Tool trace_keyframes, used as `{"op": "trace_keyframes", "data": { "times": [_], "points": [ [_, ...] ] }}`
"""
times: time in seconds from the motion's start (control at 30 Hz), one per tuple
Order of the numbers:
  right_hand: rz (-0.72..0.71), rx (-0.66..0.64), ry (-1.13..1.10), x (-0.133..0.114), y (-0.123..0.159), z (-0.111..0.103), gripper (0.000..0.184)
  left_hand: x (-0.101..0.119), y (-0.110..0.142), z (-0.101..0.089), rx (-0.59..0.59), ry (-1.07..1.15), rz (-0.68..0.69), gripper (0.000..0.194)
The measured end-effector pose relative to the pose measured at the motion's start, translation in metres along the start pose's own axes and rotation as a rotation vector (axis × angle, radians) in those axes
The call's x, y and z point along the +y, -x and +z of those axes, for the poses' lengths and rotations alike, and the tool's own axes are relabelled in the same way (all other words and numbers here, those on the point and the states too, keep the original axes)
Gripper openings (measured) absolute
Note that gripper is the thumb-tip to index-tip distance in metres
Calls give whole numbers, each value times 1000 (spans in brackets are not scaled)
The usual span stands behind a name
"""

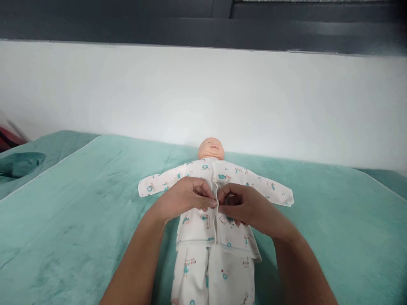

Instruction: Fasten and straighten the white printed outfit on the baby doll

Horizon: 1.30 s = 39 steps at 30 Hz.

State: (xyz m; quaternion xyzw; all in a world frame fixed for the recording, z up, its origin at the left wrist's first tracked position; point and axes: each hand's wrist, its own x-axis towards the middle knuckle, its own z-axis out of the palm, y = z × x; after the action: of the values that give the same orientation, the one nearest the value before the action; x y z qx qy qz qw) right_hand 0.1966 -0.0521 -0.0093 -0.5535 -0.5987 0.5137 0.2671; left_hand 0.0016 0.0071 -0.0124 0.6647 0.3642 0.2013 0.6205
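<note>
A baby doll (pixel 211 148) lies on its back, dressed in a white printed jacket (pixel 197 231) and matching trousers (pixel 230 275). Both sleeves stretch out to the sides. At the middle of the chest, my left hand (pixel 193 195) pinches the jacket's front edge between thumb and fingers. My right hand (pixel 243 205) pinches the opposite side of the same front opening, its fingertips almost meeting the left ones. Above the hands a small button (pixel 215 180) shows near the neckline. Whatever sits right between the fingertips is hidden.
A teal plush cover (pixel 95 212) spreads under the doll. Behind it rises a white wall (pixel 127 89) with a dark ledge (pixel 127 29) across the top. A red and black item (pixel 11 137) shows at the left edge, beside folded teal cloth (pixel 22 164).
</note>
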Motion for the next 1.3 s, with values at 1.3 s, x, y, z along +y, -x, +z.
{"op": "trace_keyframes", "data": {
  "times": [1.3],
  "points": [
    [2,-68,-39,8,-2,-1,30,2,1,6,-53,162,50,19]
  ]
}}
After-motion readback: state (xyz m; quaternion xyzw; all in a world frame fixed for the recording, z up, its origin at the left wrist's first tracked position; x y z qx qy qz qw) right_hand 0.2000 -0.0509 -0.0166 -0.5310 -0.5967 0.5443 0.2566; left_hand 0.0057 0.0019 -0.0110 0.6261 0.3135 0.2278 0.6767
